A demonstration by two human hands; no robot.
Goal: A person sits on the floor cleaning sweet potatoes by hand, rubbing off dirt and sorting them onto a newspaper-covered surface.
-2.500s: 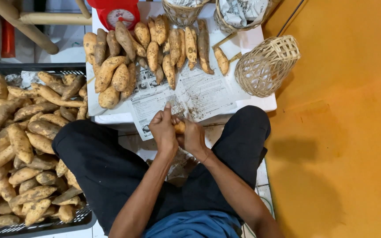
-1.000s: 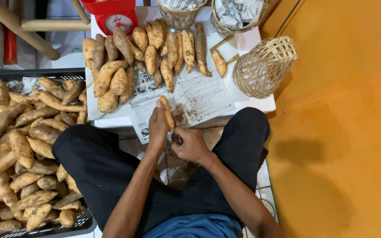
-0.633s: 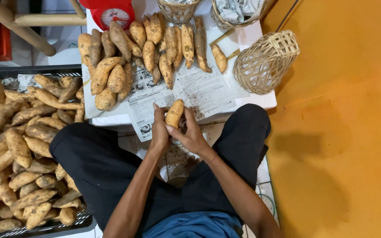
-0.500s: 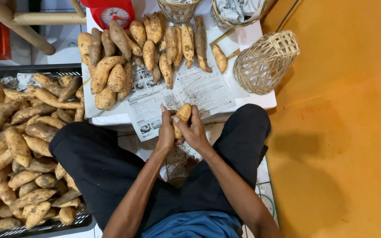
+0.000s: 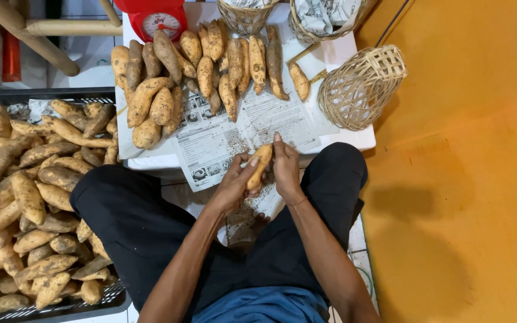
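Both my hands meet over the near edge of a low white table [image 5: 354, 139]. My left hand [image 5: 234, 182] grips a small orange sweet potato [image 5: 260, 164] from below. My right hand [image 5: 285, 164] rests against its right side, fingers pointing away from me. A newspaper [image 5: 219, 137] is spread on the table under my hands, with dirt crumbs on it. A pile of sweet potatoes [image 5: 192, 66] lies further back on the paper.
A black crate [image 5: 31, 96] on my left holds several muddy sweet potatoes [image 5: 25, 191]. A woven basket [image 5: 360, 87] lies on its side at the table's right. Two more baskets [image 5: 243, 15] and a red scale [image 5: 154, 18] stand at the back. An orange floor [image 5: 468, 179] lies to the right.
I lifted the sweet potato off the paper, turned it between my hands and brought it back toward me. It now sits tilted in my left hand with the right hand against it.
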